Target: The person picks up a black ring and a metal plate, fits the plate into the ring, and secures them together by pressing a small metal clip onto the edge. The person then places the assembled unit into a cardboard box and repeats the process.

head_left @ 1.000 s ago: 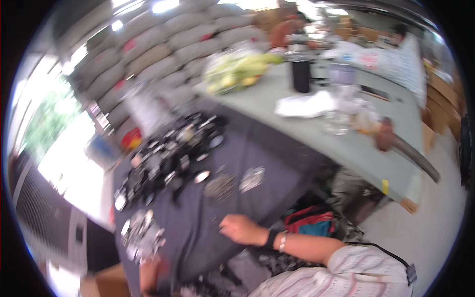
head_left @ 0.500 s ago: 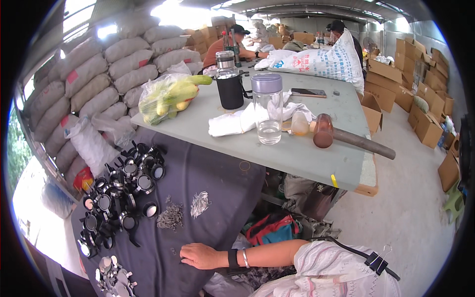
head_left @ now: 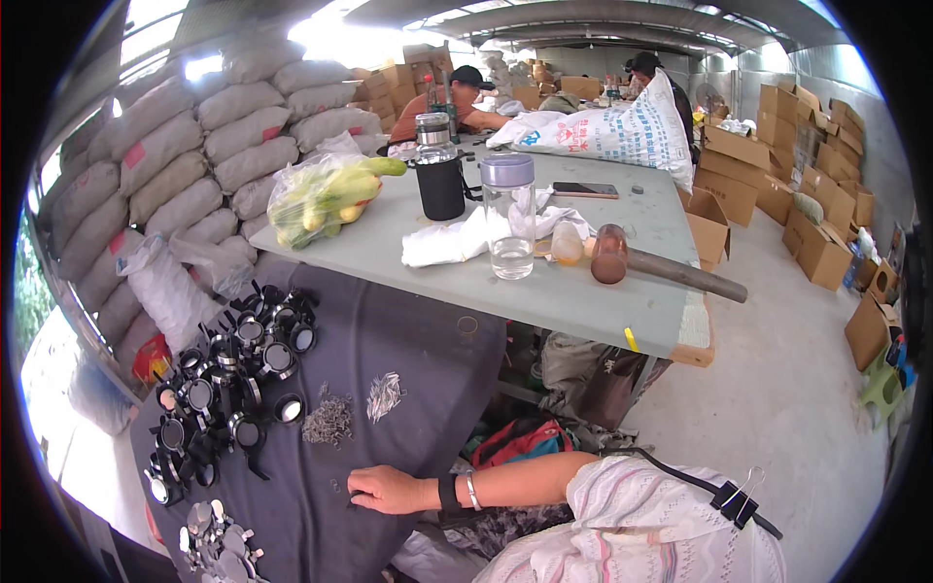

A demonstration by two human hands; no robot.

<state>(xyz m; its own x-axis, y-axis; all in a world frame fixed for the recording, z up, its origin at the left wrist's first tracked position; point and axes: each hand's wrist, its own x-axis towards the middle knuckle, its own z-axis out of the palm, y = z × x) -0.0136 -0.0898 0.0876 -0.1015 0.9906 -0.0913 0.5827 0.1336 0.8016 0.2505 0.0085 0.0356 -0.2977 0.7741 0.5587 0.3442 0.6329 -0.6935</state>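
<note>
My right hand [head_left: 389,489] lies flat on the dark cloth [head_left: 408,330], its grip loosely spread and pinching nothing, just below a small pile of grey metal bits [head_left: 328,422]; I cannot see my left hand. Black round parts [head_left: 233,369] cluster to the left, and across the grey bench [head_left: 583,301] lies a white printed sack [head_left: 607,131], with brown cartons [head_left: 816,248] stacked at right.

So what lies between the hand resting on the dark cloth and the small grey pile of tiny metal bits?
In the head view, only bare dark cloth separates the hand from the grey pile of metal bits; a few stray specks lie near the fingers.
</note>
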